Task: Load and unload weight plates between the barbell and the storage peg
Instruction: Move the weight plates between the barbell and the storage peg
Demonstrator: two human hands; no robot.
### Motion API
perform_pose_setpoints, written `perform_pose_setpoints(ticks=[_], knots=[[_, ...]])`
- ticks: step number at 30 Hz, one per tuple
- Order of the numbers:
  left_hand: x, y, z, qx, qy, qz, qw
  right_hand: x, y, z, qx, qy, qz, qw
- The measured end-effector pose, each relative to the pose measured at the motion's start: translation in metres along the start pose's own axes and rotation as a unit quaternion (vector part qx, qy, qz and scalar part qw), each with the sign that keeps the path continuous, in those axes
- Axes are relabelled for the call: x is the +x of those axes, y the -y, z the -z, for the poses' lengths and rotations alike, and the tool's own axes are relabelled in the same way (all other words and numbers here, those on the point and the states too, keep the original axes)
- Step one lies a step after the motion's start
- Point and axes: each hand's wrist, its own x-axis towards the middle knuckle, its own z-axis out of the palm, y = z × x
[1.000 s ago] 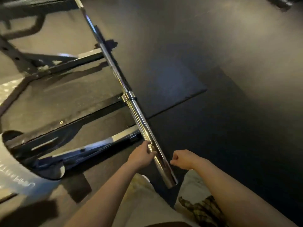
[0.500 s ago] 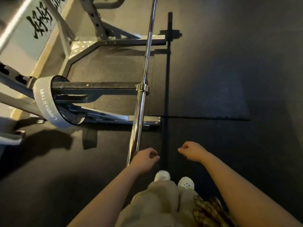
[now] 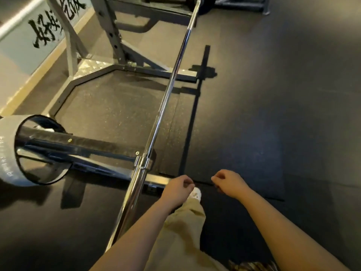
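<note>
Near barbell [image 3: 156, 132] sleeve bare, grey plate [image 3: 8, 153] at left edge on rack peg, both hands—left hand [image 3: 176, 189], right hand [image 3: 229, 182]—loosely curled w/ nothing held; loading prob. still left.

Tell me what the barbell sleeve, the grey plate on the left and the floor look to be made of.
Barbell sleeve: polished, likely chromed steel, with bright mirror streaks. Grey plate: matte band with faint lettering, probably rubber or urethane coated; its core is not visible. Floor: dark, dull, speckled mats with visible seams, seemingly rubber.
</note>
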Motion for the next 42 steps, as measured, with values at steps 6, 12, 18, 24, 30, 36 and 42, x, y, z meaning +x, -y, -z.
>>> perform_pose_setpoints(ticks=[6,12,18,24,30,36,42], knots=[[0.105,-0.103,0.055,0.014,0.001,-0.04,0.999,0.076,0.042,0.12,-0.005,-0.034,-0.01,0.999],[0.199,-0.143,0.119,-0.069,-0.016,-0.015,0.997,0.174,0.09,0.208,0.027,0.012,0.021,0.999],[0.315,-0.199,0.151,-0.117,-0.055,0.058,0.99,0.316,0.123,0.304,0.016,0.065,0.065,0.996],[0.412,-0.312,0.191,-0.127,-0.088,0.08,0.985,0.409,0.157,0.428,0.003,0.102,0.054,0.993],[0.499,-0.386,0.233,-0.166,-0.15,0.103,0.969,0.475,0.199,0.513,0.029,0.104,0.079,0.991],[0.612,-0.431,0.258,-0.194,-0.131,0.135,0.963,0.549,0.223,0.598,0.034,0.088,0.062,0.994],[0.744,-0.493,0.333,-0.232,-0.084,0.078,0.966,0.661,0.243,0.694,0.027,0.038,-0.019,0.999]])
